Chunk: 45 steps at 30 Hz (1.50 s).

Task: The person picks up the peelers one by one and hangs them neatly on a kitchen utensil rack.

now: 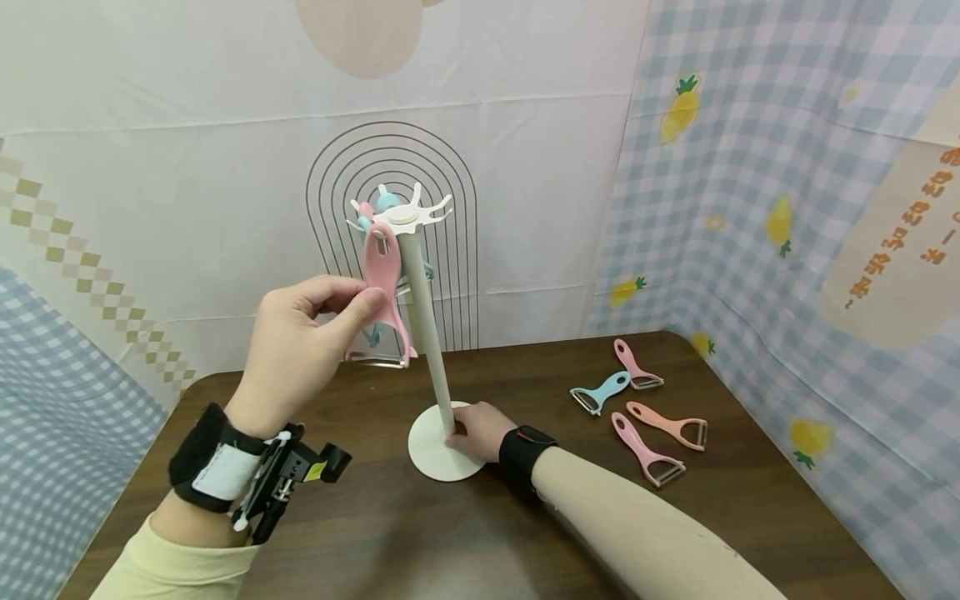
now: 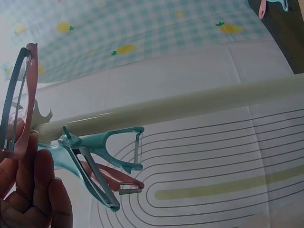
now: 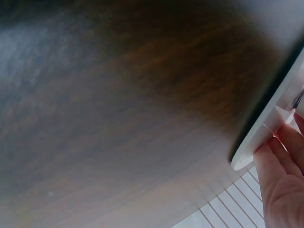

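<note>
A white stand with a ring of hooks at its top stands on the table. My left hand pinches a pink peeler by the lower handle, thumb in front. Its looped end is up at the hooks and its blade points down; whether the hook bears it I cannot tell. Behind it, two blue peelers and another pink peeler hang from the stand in the left wrist view. My right hand grips the foot of the pole, fingers resting on the round base.
To the right on the brown table lie a blue peeler, an orange peeler, an upper pink peeler and a lower pink peeler. A patterned cloth hangs behind the table.
</note>
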Each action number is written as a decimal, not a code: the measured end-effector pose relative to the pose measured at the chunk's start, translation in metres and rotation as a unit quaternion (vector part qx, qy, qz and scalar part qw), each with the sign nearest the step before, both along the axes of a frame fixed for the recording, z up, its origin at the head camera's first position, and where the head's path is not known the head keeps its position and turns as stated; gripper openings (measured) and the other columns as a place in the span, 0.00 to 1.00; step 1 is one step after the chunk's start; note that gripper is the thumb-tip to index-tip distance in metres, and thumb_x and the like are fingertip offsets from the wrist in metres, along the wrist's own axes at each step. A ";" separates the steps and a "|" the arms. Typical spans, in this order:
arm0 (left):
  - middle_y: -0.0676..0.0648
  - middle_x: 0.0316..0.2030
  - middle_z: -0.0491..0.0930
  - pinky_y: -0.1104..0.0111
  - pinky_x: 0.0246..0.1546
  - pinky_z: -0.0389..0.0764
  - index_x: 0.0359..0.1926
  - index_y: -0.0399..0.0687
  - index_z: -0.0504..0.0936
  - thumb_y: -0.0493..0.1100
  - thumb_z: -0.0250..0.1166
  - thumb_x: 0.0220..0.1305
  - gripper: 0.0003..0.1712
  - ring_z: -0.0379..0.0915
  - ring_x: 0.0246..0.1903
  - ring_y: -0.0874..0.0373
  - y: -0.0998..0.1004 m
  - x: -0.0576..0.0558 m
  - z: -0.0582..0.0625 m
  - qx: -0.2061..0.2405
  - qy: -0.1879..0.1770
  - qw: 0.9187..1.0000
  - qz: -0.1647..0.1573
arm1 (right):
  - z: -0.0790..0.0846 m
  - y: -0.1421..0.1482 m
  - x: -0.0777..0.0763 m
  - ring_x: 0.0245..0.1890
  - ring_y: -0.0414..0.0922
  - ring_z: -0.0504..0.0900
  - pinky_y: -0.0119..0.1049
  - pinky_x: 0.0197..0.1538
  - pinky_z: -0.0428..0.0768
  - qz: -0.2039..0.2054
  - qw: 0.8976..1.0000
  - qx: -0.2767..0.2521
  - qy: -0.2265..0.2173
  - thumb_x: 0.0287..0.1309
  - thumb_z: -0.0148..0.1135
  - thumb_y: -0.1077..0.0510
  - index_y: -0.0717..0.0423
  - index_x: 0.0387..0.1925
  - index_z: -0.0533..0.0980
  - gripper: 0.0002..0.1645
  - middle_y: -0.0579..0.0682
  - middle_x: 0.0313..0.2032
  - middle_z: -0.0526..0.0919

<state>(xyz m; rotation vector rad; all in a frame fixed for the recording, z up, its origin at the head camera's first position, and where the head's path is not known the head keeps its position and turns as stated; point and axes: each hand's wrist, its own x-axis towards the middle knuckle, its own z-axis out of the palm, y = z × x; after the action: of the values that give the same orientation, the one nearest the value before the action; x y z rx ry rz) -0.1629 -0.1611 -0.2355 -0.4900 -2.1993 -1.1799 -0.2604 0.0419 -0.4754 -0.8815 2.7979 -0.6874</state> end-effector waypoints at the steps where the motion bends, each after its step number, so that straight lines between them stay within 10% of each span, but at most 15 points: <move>1: 0.52 0.24 0.81 0.72 0.17 0.68 0.38 0.50 0.88 0.49 0.70 0.60 0.09 0.70 0.17 0.58 0.000 0.000 0.000 -0.001 -0.003 1.000 0.001 | 0.000 0.000 0.000 0.41 0.41 0.81 0.35 0.47 0.77 0.000 1.000 0.000 0.000 0.58 0.68 0.52 0.55 0.51 0.80 0.21 0.48 0.43 0.85; 24: 0.55 0.29 0.82 0.73 0.32 0.70 0.38 0.52 0.87 0.46 0.67 0.64 0.06 0.73 0.30 0.62 -0.016 0.006 -0.035 -0.017 -0.005 1.000 0.018 | 0.018 0.023 0.005 0.47 0.42 0.79 0.39 0.50 0.76 0.020 0.999 0.010 -0.034 0.64 0.62 0.56 0.55 0.56 0.75 0.20 0.50 0.49 0.82; 30: 0.52 0.27 0.80 0.72 0.28 0.73 0.37 0.48 0.85 0.48 0.64 0.66 0.09 0.72 0.26 0.60 -0.022 -0.001 -0.078 -0.006 -0.047 0.999 0.019 | 0.033 0.062 -0.007 0.51 0.49 0.79 0.45 0.53 0.75 -0.033 0.999 -0.016 0.008 0.65 0.61 0.56 0.59 0.55 0.76 0.19 0.54 0.51 0.81; 38: 0.50 0.37 0.80 0.65 0.39 0.78 0.53 0.45 0.78 0.54 0.64 0.64 0.22 0.76 0.36 0.59 -0.009 -0.018 -0.154 -0.049 -0.189 0.981 0.006 | 0.049 0.129 -0.039 0.44 0.57 0.81 0.52 0.46 0.76 -0.178 0.982 0.063 0.031 0.68 0.56 0.50 0.66 0.56 0.74 0.25 0.62 0.46 0.81; 45: 0.38 0.52 0.76 0.57 0.43 0.79 0.67 0.42 0.66 0.49 0.66 0.64 0.34 0.78 0.44 0.48 0.009 -0.031 -0.201 -0.065 -0.256 0.964 0.017 | 0.058 0.157 -0.048 0.16 0.46 0.74 0.37 0.25 0.71 -0.225 0.963 0.142 -0.043 0.72 0.48 0.50 0.57 0.19 0.74 0.26 0.49 0.14 0.71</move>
<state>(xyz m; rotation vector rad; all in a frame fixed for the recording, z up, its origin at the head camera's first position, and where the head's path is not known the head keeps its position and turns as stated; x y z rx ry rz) -0.1943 -0.1520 -0.4361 -0.2084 -2.7241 -1.2530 -0.3088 0.1987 -0.4173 -0.1581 2.9335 -0.3399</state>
